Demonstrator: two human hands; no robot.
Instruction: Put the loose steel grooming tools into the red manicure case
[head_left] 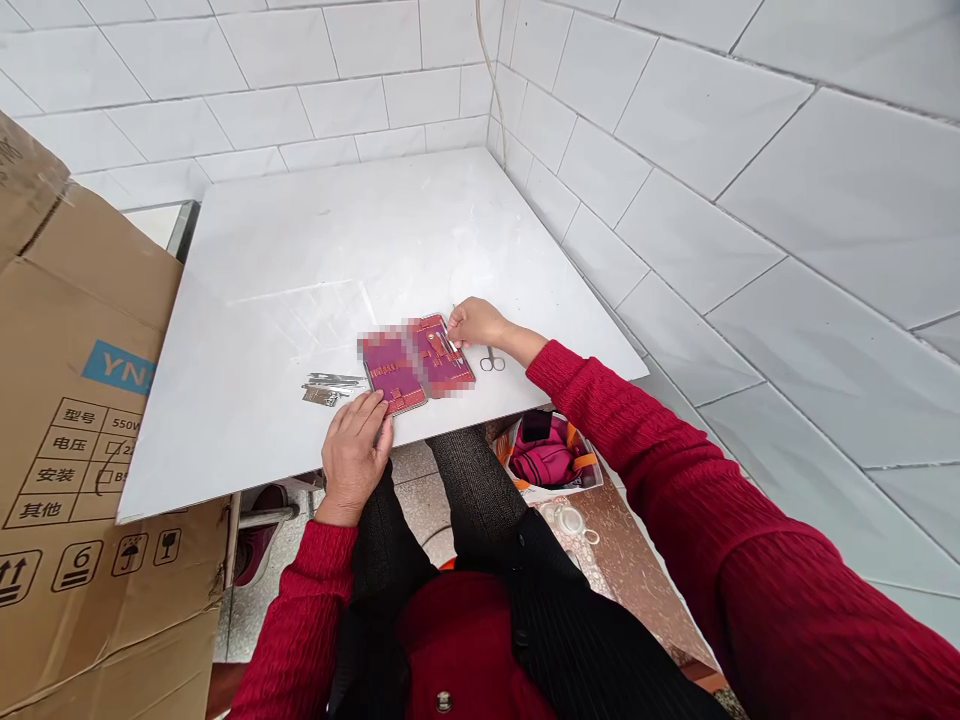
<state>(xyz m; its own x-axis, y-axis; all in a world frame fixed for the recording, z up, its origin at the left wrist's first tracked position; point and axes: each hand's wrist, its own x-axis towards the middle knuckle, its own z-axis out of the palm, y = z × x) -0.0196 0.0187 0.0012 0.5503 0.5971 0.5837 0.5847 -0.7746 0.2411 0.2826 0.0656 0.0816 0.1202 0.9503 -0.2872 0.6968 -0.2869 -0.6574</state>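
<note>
An open manicure case (397,378) with a purple lining and red trim lies flat on the white table (315,240). Its right half carries a few small metal tools (442,345) in loops; the left half shows a row of loops. My left hand (355,450) rests with fingers stretched out at the case's front left corner, touching its edge. Over the right panel, my right hand (476,323) pinches a thin manicure tool, mostly hidden by the fingers. Small scissors (492,360) lie just right of the case. To its left are several slim metal tools (334,382) and a small brownish flat piece (320,396).
A large cardboard box (97,400) stands along the table's left side. White tiled walls (720,200) meet at the back corner, where a cable (491,80) hangs. Below the front edge sits a bag (551,455) with pink cloth, beside my knees.
</note>
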